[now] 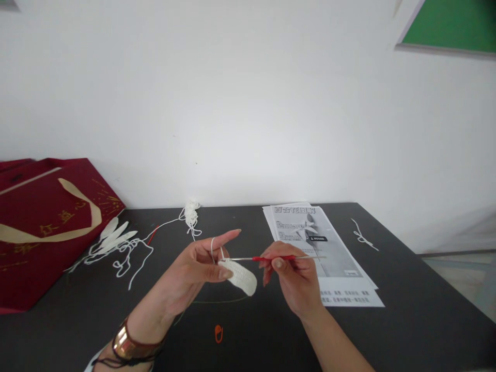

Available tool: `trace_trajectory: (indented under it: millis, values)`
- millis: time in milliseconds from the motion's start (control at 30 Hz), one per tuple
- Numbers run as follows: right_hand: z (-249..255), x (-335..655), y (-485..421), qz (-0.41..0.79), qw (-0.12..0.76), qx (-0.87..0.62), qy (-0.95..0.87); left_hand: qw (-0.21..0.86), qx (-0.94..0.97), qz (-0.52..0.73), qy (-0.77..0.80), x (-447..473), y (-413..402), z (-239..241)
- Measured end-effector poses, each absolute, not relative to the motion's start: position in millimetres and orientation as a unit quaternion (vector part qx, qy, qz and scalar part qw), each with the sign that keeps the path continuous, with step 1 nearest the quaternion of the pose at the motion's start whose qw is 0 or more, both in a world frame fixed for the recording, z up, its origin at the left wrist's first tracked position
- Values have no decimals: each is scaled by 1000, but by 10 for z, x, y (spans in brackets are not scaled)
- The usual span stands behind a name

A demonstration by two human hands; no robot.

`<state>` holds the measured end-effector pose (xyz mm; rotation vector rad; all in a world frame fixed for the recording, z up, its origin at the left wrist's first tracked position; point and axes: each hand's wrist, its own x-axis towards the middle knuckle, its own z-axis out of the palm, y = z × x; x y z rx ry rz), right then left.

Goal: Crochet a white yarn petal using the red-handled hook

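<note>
My left hand (pixel 205 263) pinches a small white crochet piece (pixel 244 279) between thumb and fingers, its index finger stretched out with white yarn (pixel 212 248) looped round it. In my right hand (pixel 292 274) is a crochet hook (pixel 258 259) with a red grip and a metal shaft. The hook lies nearly level, its tip at the upper left edge of the crochet piece, beside my left thumb. Whether a loop sits on the tip is too small to tell. Yarn runs back from my left hand to a small white yarn bundle (pixel 191 214) near the wall.
An orange stitch marker (pixel 219 334) lies on the black table (pixel 186 346) in front. At left are a dark red bag (pixel 46 248), several white crocheted pieces (pixel 116 237) and loose yarn. Printed sheets (pixel 337 248) and a short knotted yarn (pixel 364 238) lie at right.
</note>
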<state>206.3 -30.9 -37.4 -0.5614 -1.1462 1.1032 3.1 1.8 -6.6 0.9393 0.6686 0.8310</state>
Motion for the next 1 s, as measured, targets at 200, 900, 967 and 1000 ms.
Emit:
trace_trajectory:
  millis: [200, 900, 967, 1000]
  values:
    - [-347, 2122, -295, 493, 662, -240, -511, 772, 426, 358, 307, 12, 41, -21]
    - [-279, 2216, -298, 514, 633, -222, -535, 825, 419, 272, 265, -45, 61, -19]
    - [-274, 2224, -297, 512, 632, -219, -539, 827, 418, 269, 263, -45, 63, -27]
    - [-268, 2227, -298, 513, 632, -217, -540, 828, 418, 267, 261, -46, 64, -33]
